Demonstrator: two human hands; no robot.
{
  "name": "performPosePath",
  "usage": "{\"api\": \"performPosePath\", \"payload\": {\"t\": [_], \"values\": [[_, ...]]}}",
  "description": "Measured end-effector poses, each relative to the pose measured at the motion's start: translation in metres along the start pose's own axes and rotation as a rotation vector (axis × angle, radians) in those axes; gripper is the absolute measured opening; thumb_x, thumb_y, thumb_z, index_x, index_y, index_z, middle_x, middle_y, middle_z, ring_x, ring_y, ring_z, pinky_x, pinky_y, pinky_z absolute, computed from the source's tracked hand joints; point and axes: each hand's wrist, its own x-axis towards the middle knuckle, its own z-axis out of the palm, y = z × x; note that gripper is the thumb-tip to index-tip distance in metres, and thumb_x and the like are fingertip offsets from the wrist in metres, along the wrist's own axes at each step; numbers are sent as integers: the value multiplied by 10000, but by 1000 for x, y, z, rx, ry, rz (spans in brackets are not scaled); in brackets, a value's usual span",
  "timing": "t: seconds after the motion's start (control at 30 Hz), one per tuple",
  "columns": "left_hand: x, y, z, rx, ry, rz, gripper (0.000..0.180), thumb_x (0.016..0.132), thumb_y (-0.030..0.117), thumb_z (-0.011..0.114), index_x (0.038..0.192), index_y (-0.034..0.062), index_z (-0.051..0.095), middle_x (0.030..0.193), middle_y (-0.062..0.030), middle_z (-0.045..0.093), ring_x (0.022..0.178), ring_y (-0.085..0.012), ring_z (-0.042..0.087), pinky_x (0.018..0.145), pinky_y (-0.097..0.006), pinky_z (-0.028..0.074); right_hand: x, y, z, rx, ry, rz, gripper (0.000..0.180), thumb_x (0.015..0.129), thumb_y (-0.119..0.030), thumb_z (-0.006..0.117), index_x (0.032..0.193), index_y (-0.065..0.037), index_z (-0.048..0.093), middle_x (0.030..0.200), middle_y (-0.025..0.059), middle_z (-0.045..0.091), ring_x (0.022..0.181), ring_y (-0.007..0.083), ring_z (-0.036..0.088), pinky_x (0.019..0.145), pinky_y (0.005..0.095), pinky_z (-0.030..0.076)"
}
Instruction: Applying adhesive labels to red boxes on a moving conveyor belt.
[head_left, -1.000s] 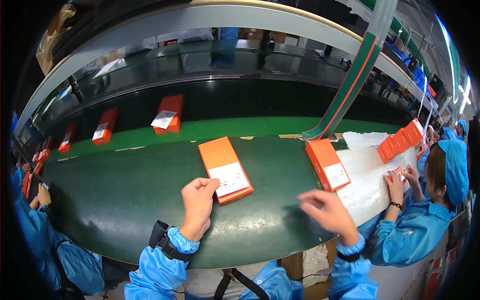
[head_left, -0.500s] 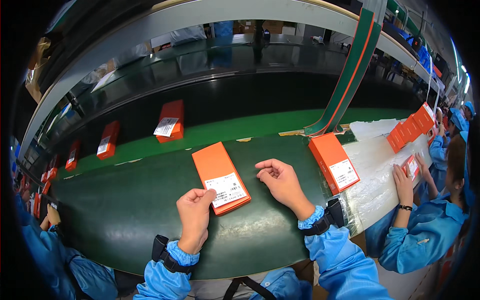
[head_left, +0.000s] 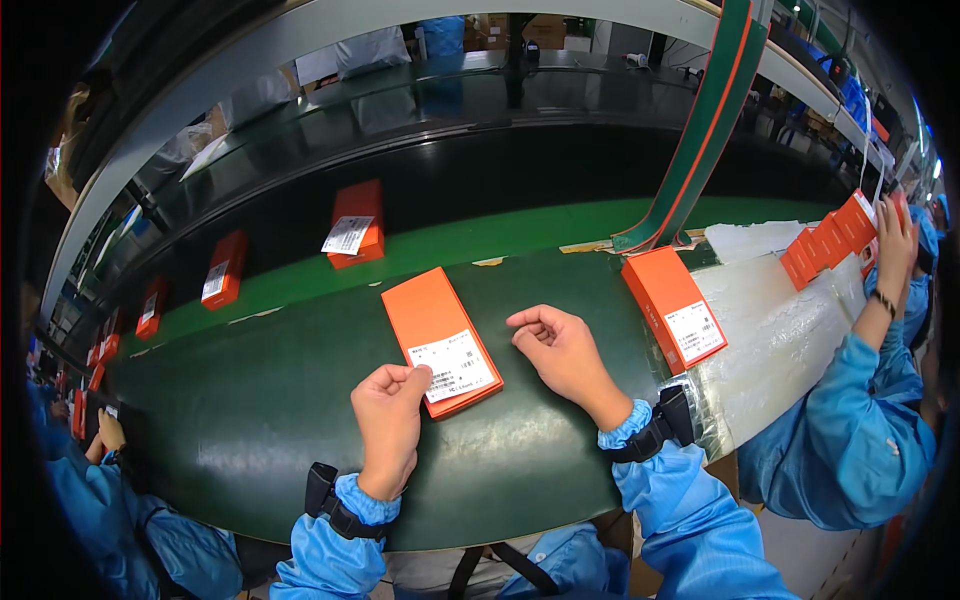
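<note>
An orange box [head_left: 410, 300] lies flat on the green table in front of me. Across its near end is a white printed label [head_left: 458, 366]. My left hand [head_left: 392, 425] is closed, its thumb and forefinger pinching the label's left edge at the box's side. To the right of the box, apart from it, my right hand [head_left: 565, 360] hovers with its fingers loosely curled in and nothing visible in them. A second labelled orange box [head_left: 660, 290] lies farther right, nearest to my right hand.
Labelled orange boxes [head_left: 365, 200] stand in a line on the conveyor belt [head_left: 480, 220] beyond the table. A green upright strip [head_left: 700, 140] rises at the far side. On the right, a co-worker's arm [head_left: 860, 370] reaches towards several orange boxes [head_left: 830, 240]; another person works at left.
The co-worker on the right has raised a hand from the table to the row of boxes. Boxes on the belt have shifted slightly right. My hands have hardly moved.
</note>
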Motion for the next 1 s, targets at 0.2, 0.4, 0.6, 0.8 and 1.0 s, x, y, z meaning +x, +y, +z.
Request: {"api": "performPosePath", "payload": {"t": [0.2,0.4,0.6,0.8,1.0], "values": [[-1,0,-3,107,-40,69,112,907,37,702,829,-11,639,740,-20,668,638,-30,576,566,-185,423,-4,-7,5,-44,25,-46,206,909,-102,650,1068,17,705,815,32,692,698,74,603,683,252,520],[-1,6,-10,660,14,342,237,833,98,789,768,-35,604,657,-39,643,595,-61,581,522,-247,437,-26,-37,31,-237,1,-286,360,848,-160,750,1165,-12,668,1048,131,658,923,265,661,806,353,543],[14,10,-27,760,121,285,569,790,260,827,1088,-33,441,640,-177,632,572,-358,644,580,-462,500,-57,-49,80,-644,15,-410,721,731,-442,837,1283,-50,592,1357,264,460,1167,434,533,938,514,480],[55,6,-58,134,109,56,307,974,260,652,1075,24,484,607,-21,543,420,-104,518,349,-257,354,-45,-53,115,-889,182,-290,745,723,-427,824,1299,-32,563,1331,290,482,1132,439,562,922,499,489],[64,2,-85,171,-84,163,140,925,83,633,1027,35,550,668,13,561,489,-67,534,414,-211,378,-30,-42,-9,-90,181,-103,587,839,-251,701,1356,-11,558,1278,199,596,1149,328,613,995,442,481]]}}
